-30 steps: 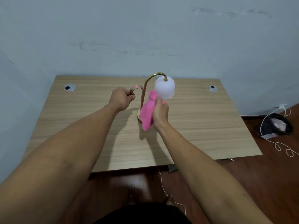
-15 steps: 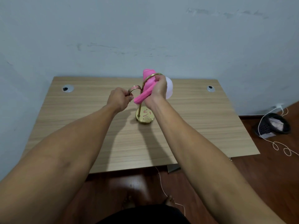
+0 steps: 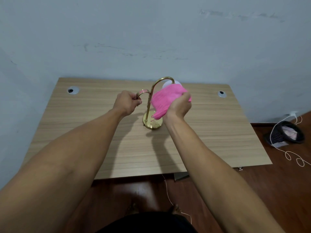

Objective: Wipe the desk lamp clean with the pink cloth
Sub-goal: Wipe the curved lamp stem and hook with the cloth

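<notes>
A gold desk lamp (image 3: 148,105) with a round base and a curved neck stands at the middle of the wooden desk (image 3: 84,125). Its white shade (image 3: 165,84) is mostly hidden behind the pink cloth (image 3: 165,100). My right hand (image 3: 179,106) grips the cloth and presses it over the shade from the front. To the left, my left hand (image 3: 127,102) is closed around the lamp's short curved side arm (image 3: 142,92).
Two cable grommets (image 3: 73,90) (image 3: 221,94) sit near the desk's back corners. The desk stands against a blue wall. On the wooden floor at right lies a dark basket (image 3: 287,134) with a white cord (image 3: 286,152). A thin cable (image 3: 167,190) hangs below the desk's front edge.
My right hand has carried the pink cloth from the top of the curved neck down and right onto the white shade. My left hand has kept its hold on the side arm.
</notes>
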`<action>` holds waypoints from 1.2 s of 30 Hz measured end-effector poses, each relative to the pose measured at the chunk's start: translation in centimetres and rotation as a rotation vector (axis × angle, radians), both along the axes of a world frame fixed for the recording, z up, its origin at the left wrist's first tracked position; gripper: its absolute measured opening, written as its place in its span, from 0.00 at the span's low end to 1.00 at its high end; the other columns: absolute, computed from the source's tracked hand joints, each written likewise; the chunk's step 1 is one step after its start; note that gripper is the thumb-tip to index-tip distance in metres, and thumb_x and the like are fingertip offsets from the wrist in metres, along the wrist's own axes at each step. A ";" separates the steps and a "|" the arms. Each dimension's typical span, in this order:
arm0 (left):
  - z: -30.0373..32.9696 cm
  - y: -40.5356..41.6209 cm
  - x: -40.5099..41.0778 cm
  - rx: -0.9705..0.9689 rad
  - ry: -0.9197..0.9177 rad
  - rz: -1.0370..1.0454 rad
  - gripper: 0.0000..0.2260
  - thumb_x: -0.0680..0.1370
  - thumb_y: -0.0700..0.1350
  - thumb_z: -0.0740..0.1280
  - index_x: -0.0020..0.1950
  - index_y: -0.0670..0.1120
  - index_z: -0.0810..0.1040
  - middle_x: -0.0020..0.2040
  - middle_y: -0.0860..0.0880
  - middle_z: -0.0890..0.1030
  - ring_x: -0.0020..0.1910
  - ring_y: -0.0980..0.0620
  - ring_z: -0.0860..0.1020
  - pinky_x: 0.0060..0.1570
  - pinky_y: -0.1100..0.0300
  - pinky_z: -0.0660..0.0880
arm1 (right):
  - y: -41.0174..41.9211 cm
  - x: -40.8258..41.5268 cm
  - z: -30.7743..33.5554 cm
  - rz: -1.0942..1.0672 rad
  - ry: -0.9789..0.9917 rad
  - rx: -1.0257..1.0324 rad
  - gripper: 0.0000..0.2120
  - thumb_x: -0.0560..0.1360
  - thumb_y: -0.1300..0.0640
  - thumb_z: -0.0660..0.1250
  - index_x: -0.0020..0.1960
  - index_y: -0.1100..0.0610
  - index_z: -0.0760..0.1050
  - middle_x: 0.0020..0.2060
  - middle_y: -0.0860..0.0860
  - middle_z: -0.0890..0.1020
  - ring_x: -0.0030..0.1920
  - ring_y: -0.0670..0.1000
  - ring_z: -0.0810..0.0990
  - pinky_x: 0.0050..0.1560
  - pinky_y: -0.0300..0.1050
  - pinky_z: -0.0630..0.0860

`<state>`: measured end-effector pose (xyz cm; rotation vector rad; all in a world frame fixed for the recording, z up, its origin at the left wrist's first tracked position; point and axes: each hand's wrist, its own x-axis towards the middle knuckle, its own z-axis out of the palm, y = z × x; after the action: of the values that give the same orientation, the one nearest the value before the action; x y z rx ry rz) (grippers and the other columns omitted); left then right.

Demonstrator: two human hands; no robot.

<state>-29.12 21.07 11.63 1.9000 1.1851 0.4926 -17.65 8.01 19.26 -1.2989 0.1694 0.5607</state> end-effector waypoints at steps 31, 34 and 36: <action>-0.1 0.0 0.5 0.020 0.009 0.009 0.02 0.74 0.42 0.73 0.41 0.47 0.85 0.38 0.43 0.86 0.36 0.48 0.82 0.42 0.56 0.78 | 0.2 0.7 -2.1 0.221 0.193 0.055 0.07 0.80 0.56 0.62 0.49 0.58 0.77 0.46 0.55 0.83 0.51 0.58 0.81 0.53 0.50 0.77; -0.1 -0.2 0.5 0.027 -0.003 0.020 0.04 0.74 0.42 0.73 0.39 0.48 0.84 0.36 0.45 0.85 0.34 0.50 0.79 0.40 0.58 0.76 | 1.6 2.1 0.7 0.172 0.320 0.247 0.15 0.80 0.54 0.61 0.60 0.61 0.78 0.51 0.57 0.84 0.53 0.58 0.82 0.52 0.50 0.77; -0.2 -0.2 0.5 0.038 0.008 0.029 0.07 0.74 0.43 0.73 0.36 0.51 0.82 0.33 0.49 0.82 0.33 0.51 0.77 0.39 0.58 0.74 | 2.4 2.3 1.7 0.178 0.390 0.335 0.16 0.80 0.54 0.59 0.60 0.61 0.78 0.52 0.57 0.85 0.53 0.57 0.82 0.50 0.50 0.77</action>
<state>-28.57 20.84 11.44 1.9212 1.2178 0.5264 -15.36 10.41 21.01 -0.8747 0.2704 0.9512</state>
